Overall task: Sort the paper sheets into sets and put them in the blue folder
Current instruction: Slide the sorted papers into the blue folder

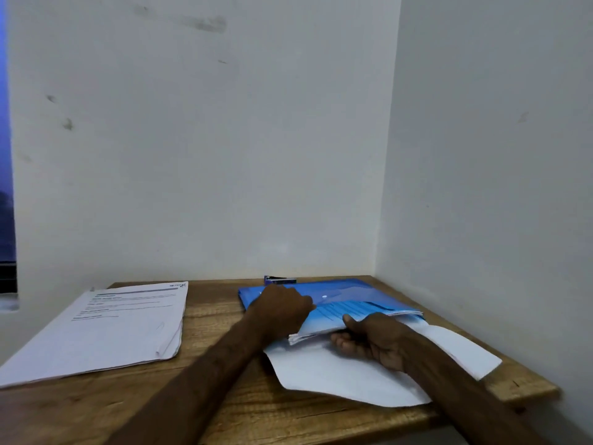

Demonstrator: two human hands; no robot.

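**Sliding one set into the folder, with more paper waiting**

Judging by how things lie, the task is partway done. The blue folder (pixel 353 289) lies on the wooden surface (pixel 221 319) under and just beyond both hands. Printed pages already show through its translucent cover, and a sheaf of sheets (pixel 308 336) sits half inside its near edge. Much seems left to do. A printed stack (pixel 122 326) lies well off to the left of the left hand, apart from the folder. Blank white sheets (pixel 337 377) lie spread beneath the right hand and forearm, outside the folder. Whether either pile is already sorted I cannot tell.

The left hand (pixel 282 308) rests on the folder's left part with its fingers curled down onto the cover, apparently pinching the top layer to keep the mouth open. The right hand (pixel 372 338) grips the sheaf at its near edge, thumb on top and fingers curled beneath, palm turned partly upward. Both forearms reach forward from the near edge. A blue stapler (pixel 279 279) sits just beyond the left hand, against the wall.
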